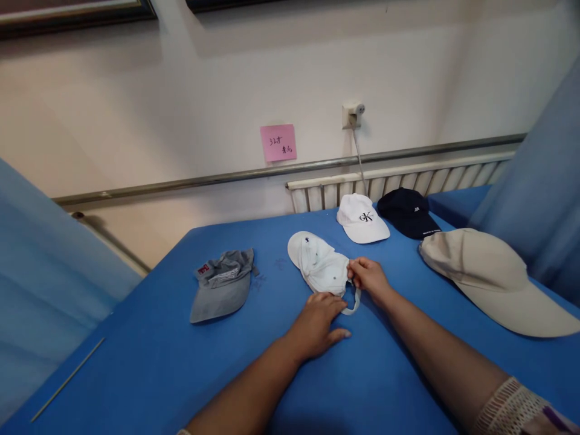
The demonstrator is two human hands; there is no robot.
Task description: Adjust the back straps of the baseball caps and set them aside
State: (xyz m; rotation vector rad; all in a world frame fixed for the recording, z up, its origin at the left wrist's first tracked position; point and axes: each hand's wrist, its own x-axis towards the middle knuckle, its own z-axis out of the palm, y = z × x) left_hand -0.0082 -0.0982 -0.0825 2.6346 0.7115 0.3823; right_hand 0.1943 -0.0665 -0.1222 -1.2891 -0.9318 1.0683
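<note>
A flattened white cap (317, 263) lies in the middle of the blue table (149, 362), its brim pointing away from me. My right hand (369, 278) is closed in a pinch on the cap's back edge near the strap. My left hand (317, 323) rests flat on the table with fingers stretched out, its fingertips touching the cap's rear strap loop.
A grey cap (222, 284) lies to the left. A white cap with a black logo (362, 219) and a dark navy cap (408, 212) sit at the far edge. A large beige cap (489, 275) lies at the right. Behind the table are a radiator (408, 181), a wall and a pink note (278, 142).
</note>
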